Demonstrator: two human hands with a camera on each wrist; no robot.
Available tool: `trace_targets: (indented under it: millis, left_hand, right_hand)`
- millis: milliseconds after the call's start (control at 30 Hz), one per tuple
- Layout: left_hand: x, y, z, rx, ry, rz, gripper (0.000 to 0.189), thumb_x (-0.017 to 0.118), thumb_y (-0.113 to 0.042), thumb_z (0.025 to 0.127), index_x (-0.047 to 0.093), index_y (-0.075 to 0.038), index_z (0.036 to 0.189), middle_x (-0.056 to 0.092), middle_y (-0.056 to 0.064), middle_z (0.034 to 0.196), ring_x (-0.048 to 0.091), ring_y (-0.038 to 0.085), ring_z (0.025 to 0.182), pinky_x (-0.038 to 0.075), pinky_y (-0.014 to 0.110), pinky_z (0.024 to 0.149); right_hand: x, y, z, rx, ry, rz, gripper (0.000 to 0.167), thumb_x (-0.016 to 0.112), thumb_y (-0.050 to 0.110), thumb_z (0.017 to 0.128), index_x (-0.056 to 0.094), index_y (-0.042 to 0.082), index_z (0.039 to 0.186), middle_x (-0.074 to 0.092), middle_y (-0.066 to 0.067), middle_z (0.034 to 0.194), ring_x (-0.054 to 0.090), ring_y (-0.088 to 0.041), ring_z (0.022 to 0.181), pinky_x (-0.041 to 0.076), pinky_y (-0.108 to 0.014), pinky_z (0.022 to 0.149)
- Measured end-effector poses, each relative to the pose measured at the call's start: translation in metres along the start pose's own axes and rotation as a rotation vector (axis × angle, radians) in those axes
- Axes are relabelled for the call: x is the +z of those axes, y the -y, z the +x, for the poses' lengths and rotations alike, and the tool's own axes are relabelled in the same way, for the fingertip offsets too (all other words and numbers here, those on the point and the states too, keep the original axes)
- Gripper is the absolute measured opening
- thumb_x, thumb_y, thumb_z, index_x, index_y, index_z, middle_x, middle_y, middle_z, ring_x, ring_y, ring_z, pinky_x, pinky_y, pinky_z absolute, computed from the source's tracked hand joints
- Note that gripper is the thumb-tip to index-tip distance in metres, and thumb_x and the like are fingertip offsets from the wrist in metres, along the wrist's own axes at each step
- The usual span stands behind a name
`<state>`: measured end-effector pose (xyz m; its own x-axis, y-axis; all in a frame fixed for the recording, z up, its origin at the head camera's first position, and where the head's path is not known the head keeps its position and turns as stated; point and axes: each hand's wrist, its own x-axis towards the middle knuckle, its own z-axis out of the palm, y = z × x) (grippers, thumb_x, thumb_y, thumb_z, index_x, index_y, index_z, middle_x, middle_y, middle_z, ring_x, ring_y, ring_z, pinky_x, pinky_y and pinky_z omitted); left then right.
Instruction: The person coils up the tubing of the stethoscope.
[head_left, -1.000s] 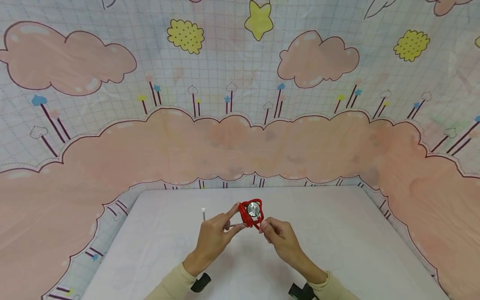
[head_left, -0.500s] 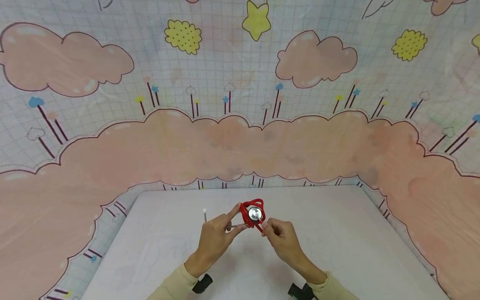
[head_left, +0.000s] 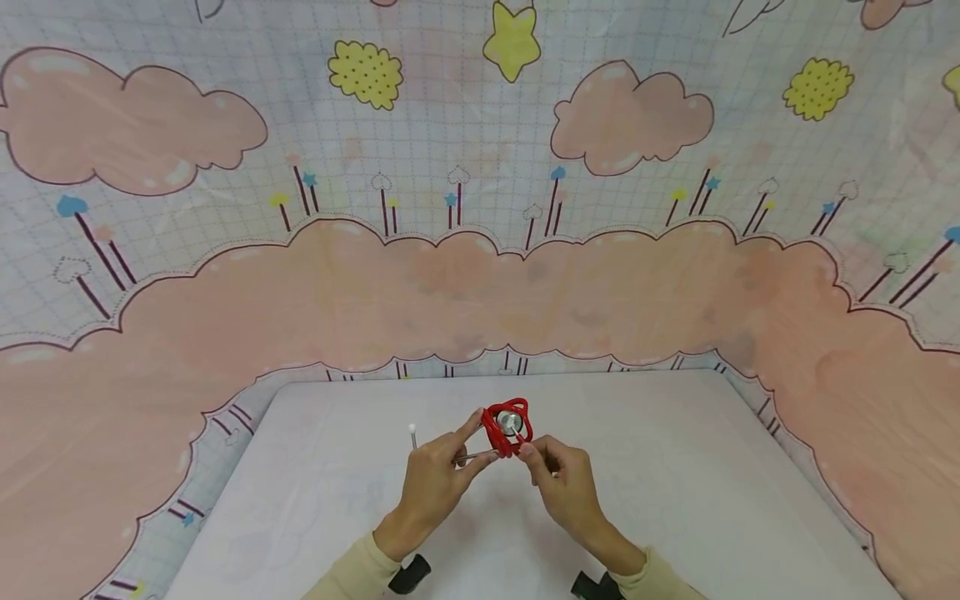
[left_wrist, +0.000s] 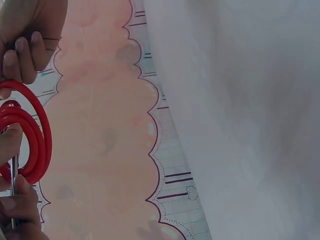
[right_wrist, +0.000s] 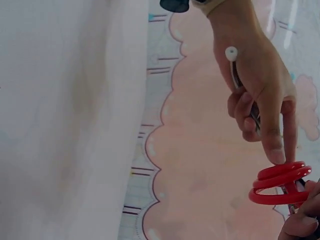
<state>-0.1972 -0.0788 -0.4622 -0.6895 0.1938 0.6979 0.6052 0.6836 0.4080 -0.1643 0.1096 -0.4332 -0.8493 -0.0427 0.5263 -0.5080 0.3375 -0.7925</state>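
Note:
A stethoscope is held up over the table, its red tubing (head_left: pixel 492 430) wound into a small coil. The round silver chest piece (head_left: pixel 509 423) sits within the loops. My left hand (head_left: pixel 435 475) grips the coil's left side between thumb and finger, with the metal ear tubes passing through the hand. One white eartip (right_wrist: pixel 231 53) sticks out past the back of that hand in the right wrist view. At the coil's lower right, my right hand (head_left: pixel 564 482) pinches the tubing close to the chest piece. Red loops (left_wrist: pixel 47 135) partly show in the left wrist view.
A white-covered table (head_left: pixel 675 467) lies under both hands. Behind and around it hangs a patterned cloth (head_left: pixel 480 292) with clouds and stars. Black straps (head_left: pixel 410 575) are at the wrists by the light sleeves (head_left: pixel 356 571).
The chest piece has tilted and shifted slightly within the coil. My right hand has come a little closer to the loops, and the tubing sticking out below them looks shorter.

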Motion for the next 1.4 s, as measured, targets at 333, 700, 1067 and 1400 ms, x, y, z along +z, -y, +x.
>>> trace_targets:
  millis: [333, 700, 1067, 1400]
  left_hand:
    - [0.002, -0.006, -0.001, 0.036, -0.027, 0.018, 0.064, 0.083, -0.031, 0.076, 0.062, -0.016, 0.134, 0.05, -0.011, 0.056, 0.034, -0.003, 0.056, 0.035, 0.008, 0.05]
    - [0.006, -0.005, -0.003, 0.039, -0.052, 0.089, 0.062, 0.084, -0.032, 0.075, 0.064, -0.015, 0.131, 0.052, -0.008, 0.055, 0.036, -0.002, 0.054, 0.032, 0.008, 0.049]
    - [0.011, -0.001, -0.007, 0.089, -0.102, 0.109, 0.063, 0.085, -0.03, 0.073, 0.065, -0.015, 0.131, 0.053, -0.007, 0.053, 0.036, -0.003, 0.051, 0.03, 0.007, 0.048]
    - [0.011, -0.002, -0.008, 0.114, -0.101, 0.108, 0.066, 0.086, -0.029, 0.072, 0.064, -0.016, 0.133, 0.053, -0.006, 0.054, 0.039, -0.002, 0.05, 0.032, 0.006, 0.048]
  right_hand:
    - [0.011, -0.022, -0.001, -0.074, -0.148, 0.004, 0.011, 0.068, -0.005, 0.086, 0.071, 0.003, 0.078, 0.052, -0.004, 0.049, 0.042, 0.0, 0.043, 0.039, -0.016, 0.039]
    - [0.018, -0.042, 0.006, -0.331, -0.269, -0.157, 0.008, 0.078, -0.004, 0.077, 0.073, 0.001, 0.08, 0.066, -0.002, 0.057, 0.048, 0.002, 0.047, 0.043, -0.012, 0.045]
    - [0.021, -0.039, 0.013, -0.35, -0.251, -0.288, 0.011, 0.077, 0.0, 0.08, 0.069, 0.003, 0.072, 0.066, -0.002, 0.057, 0.047, 0.005, 0.046, 0.041, -0.009, 0.045]
    - [0.023, -0.038, 0.018, -0.414, -0.294, -0.308, 0.008, 0.08, 0.001, 0.077, 0.072, 0.0, 0.074, 0.069, -0.005, 0.06, 0.055, -0.006, 0.044, 0.046, -0.012, 0.047]
